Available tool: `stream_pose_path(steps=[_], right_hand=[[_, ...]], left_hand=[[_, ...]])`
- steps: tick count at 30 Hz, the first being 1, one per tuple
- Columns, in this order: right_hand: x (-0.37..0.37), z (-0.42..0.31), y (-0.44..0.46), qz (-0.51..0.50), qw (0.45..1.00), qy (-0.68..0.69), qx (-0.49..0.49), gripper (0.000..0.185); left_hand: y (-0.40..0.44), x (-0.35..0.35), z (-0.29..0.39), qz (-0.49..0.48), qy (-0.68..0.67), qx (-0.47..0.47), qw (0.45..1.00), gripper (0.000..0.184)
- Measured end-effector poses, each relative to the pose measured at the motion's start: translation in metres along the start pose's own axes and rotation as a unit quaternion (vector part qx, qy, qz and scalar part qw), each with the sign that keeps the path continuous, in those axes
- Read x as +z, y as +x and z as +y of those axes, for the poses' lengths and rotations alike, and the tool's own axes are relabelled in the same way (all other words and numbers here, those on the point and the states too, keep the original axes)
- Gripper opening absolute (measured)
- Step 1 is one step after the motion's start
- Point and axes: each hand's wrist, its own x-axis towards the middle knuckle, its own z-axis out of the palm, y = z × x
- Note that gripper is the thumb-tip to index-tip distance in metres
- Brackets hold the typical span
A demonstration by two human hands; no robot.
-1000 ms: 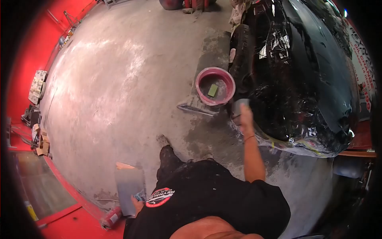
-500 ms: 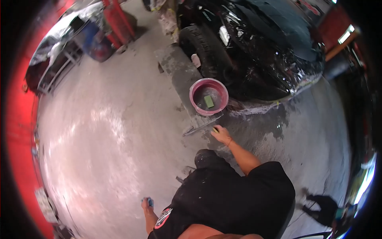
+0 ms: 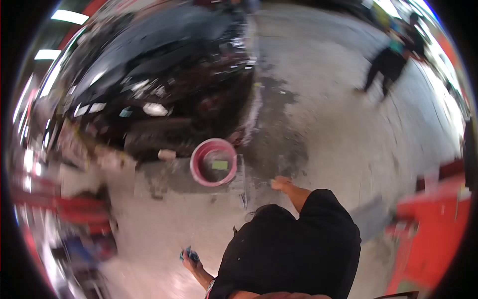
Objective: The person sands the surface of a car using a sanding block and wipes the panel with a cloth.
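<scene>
My left hand [image 3: 187,263], low in the view, is closed around a crumpled blue cloth [image 3: 193,256]. Out in front of my body, my right hand [image 3: 284,184] is blurred, its fingers closed on a small yellowish piece [image 3: 273,184] whose kind I cannot make out. Left of that hand stands a pink bucket [image 3: 195,175] with a green block [image 3: 219,165] inside. The bucket rests at the end of a grey board [image 3: 169,183] on the floor, beside a glossy black car [image 3: 164,92]. A small pale pinkish block [image 3: 167,155] lies near the car.
Dark wet patches mark the concrete floor [image 3: 328,124] by the car. Another person [image 3: 391,62] stands at the upper right. Red equipment [image 3: 433,224] is on the right. More red equipment and a blurred blue container [image 3: 84,249] occupy the left side.
My view has swung to the right, so the car and bucket now appear further left. The other person shows higher up. Both hands remain closed on what they hold.
</scene>
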Motion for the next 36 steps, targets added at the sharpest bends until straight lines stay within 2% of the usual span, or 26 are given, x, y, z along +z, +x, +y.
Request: stream_pose_path(steps=[2,3,4,5,7,9,10,11,12,13,15,17,19,21,22,24,26,27,28,29,30,31,32,33,35,36], right_hand=[[0.026,-0.030,-0.026,0.070,0.994,0.041,-0.079,0.041],[0.030,-0.034,-0.039,0.093,0.987,0.064,-0.113,0.039],[0.025,-0.040,-0.063,0.085,0.988,0.099,-0.084,0.037],[0.021,-0.042,-0.083,0.070,0.987,0.128,-0.064,0.035],[0.055,-0.006,-0.093,0.100,0.976,0.194,-0.025,0.034],[0.089,0.033,-0.130,0.203,0.953,0.218,0.056,0.034],[0.118,0.057,-0.142,0.233,0.929,0.251,0.144,0.036],[0.148,0.087,-0.152,0.214,0.922,0.241,0.214,0.038],[0.187,0.117,-0.162,0.173,0.876,0.330,0.306,0.041],[0.190,0.120,-0.210,0.114,0.861,0.358,0.344,0.055],[0.220,0.124,-0.250,0.003,0.882,0.176,0.436,0.056],[0.257,0.110,-0.299,-0.004,0.851,0.257,0.457,0.062],[0.283,0.080,-0.320,-0.013,0.785,0.351,0.510,0.070],[0.302,0.057,-0.324,0.010,0.810,0.315,0.495,0.078],[0.283,0.039,-0.328,0.067,0.797,0.362,0.478,0.079],[0.228,0.014,-0.326,0.224,0.726,0.456,0.463,0.084],[0.134,0.012,-0.346,0.362,0.715,0.486,0.348,0.090],[0.119,0.038,-0.333,0.495,0.710,0.374,0.334,0.093],[0.055,0.039,-0.365,0.539,0.675,0.388,0.321,0.097],[0.017,0.051,-0.390,0.644,0.627,0.340,0.276,0.097],[-0.032,0.049,-0.438,0.663,0.597,0.360,0.273,0.099],[-0.063,0.045,-0.482,0.732,0.544,0.323,0.253,0.094],[-0.094,0.041,-0.526,0.795,0.489,0.275,0.233,0.090],[-0.125,0.037,-0.570,0.846,0.436,0.220,0.217,0.086],[-0.130,0.098,-0.636,0.903,0.408,-0.007,0.134,0.075],[-0.151,0.086,-0.679,0.914,0.379,0.143,0.031,0.078]], left_hand=[[0.060,0.012,0.025,-0.070,0.066,0.049,0.994,0.010],[0.081,0.024,0.043,-0.135,0.042,-0.038,0.989,0.009],[0.099,0.024,0.058,-0.183,0.019,-0.129,0.974,0.009],[0.140,0.025,0.049,-0.235,0.158,0.053,0.958,0.010],[0.192,0.046,0.055,-0.325,0.306,0.405,0.798,0.012],[0.203,0.107,0.057,-0.315,0.247,0.271,0.876,0.014],[0.169,0.146,0.084,-0.229,0.150,-0.057,0.960,0.014],[0.152,0.174,0.089,-0.246,0.160,-0.035,0.955,0.014],[0.140,0.185,0.095,-0.261,0.179,-0.017,0.948,0.014],[0.130,0.190,0.102,-0.258,0.190,-0.019,0.947,0.014],[0.119,0.200,0.107,-0.362,0.252,0.018,0.897,0.013],[0.120,0.188,0.103,-0.376,0.255,0.023,0.891,0.012],[0.128,0.176,0.095,-0.390,0.257,0.026,0.884,0.012],[0.143,0.156,0.078,-0.337,0.286,-0.015,0.897,0.013],[0.159,0.143,0.066,-0.314,0.280,-0.042,0.906,0.014],[0.179,0.134,0.048,-0.278,0.322,-0.083,0.901,0.016],[0.192,0.143,0.023,-0.330,0.367,-0.131,0.860,0.019],[0.196,0.149,0.014,-0.293,0.506,-0.033,0.811,0.016],[0.204,0.159,0.010,-0.240,0.617,0.083,0.745,0.034],[0.220,0.174,0.006,-0.256,0.623,0.096,0.733,0.034],[0.238,0.191,-0.006,-0.257,0.700,0.146,0.650,0.046],[0.244,0.207,-0.015,-0.251,0.764,0.190,0.563,0.057],[0.227,0.216,-0.017,-0.262,0.671,0.110,0.685,0.053],[0.215,0.230,-0.021,-0.267,0.667,0.112,0.686,0.053],[0.203,0.254,-0.014,-0.324,0.634,0.154,0.685,0.048],[0.199,0.264,-0.012,-0.350,0.615,0.173,0.685,0.046]])
